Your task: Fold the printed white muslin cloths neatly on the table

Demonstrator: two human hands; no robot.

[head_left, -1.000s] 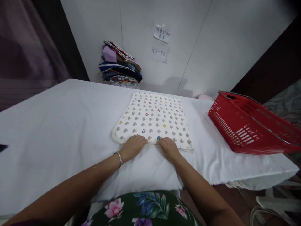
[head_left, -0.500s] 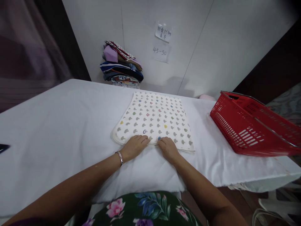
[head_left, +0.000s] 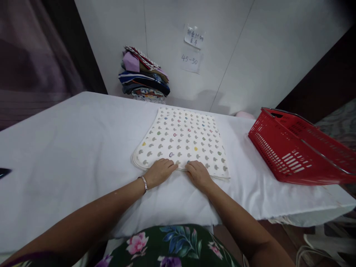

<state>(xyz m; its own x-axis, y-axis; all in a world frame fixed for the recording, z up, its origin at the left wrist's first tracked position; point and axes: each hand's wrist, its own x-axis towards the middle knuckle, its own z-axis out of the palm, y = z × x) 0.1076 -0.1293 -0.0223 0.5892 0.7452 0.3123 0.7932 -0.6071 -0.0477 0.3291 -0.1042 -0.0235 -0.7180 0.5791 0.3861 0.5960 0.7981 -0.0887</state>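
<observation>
A folded white cloth (head_left: 183,139) printed with small grey and coloured shapes lies flat on the white-covered table (head_left: 69,148), in front of me at the middle. My left hand (head_left: 160,171), with a silver bracelet at the wrist, sits at the cloth's near edge, fingers bent and closed on it. My right hand (head_left: 198,173) is right beside it on the same edge, fingers curled on the fabric. The fingertips of the two hands almost touch.
A red plastic basket (head_left: 294,152) stands tilted at the table's right end. A stack of folded coloured cloths (head_left: 144,76) sits at the back against the white wall, below paper notes (head_left: 191,48). A dark object (head_left: 4,172) shows at the far left edge.
Both hands stay on the cloth's near edge and have drawn slightly closer together. The view has shifted a little.
</observation>
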